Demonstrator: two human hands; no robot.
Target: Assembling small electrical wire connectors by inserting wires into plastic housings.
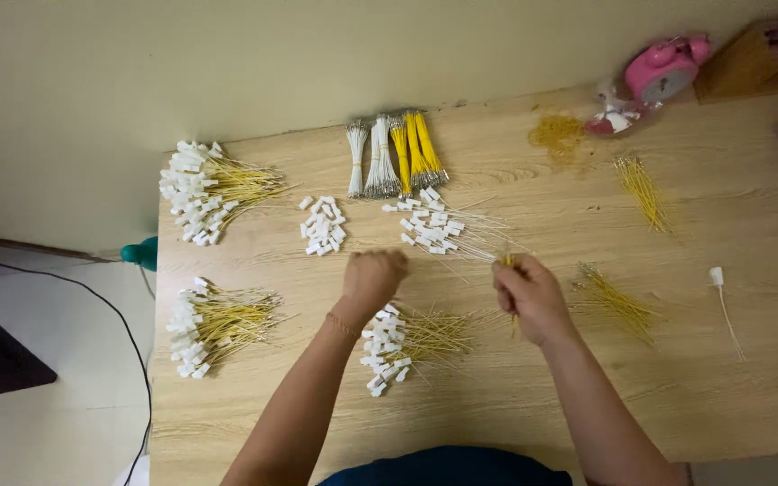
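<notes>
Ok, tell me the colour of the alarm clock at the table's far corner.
Pink, with a pale face; the alarm clock shows best in the head view.

No packages, labels, signs or screens are in view anywhere around the hands.
</notes>
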